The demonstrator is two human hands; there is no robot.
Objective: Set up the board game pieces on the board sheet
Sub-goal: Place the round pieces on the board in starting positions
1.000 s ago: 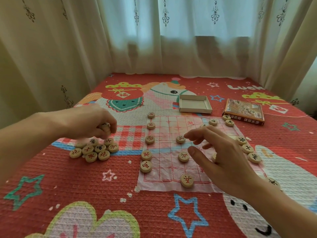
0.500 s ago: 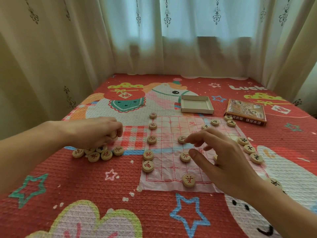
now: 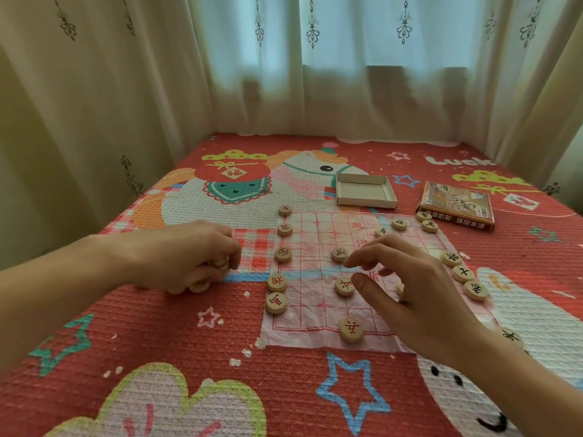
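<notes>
A thin pink board sheet with a red grid lies on the red mat. Round wooden pieces with red characters stand along its left edge, and several more sit inside the grid. Black-lettered pieces line its right edge. My left hand lies left of the sheet over a pile of loose pieces, fingers curled round a piece. My right hand hovers over the middle of the sheet, fingers spread and relaxed, holding nothing.
An empty cardboard box tray lies just beyond the sheet. The printed box lid rests at the far right, with pieces beside it. One piece sits near my right wrist. Curtains enclose the mat on three sides.
My left hand dropped onto the loose pile and closed over pieces there, hiding most of them. My right hand stayed over the sheet's middle, hardly shifting.
</notes>
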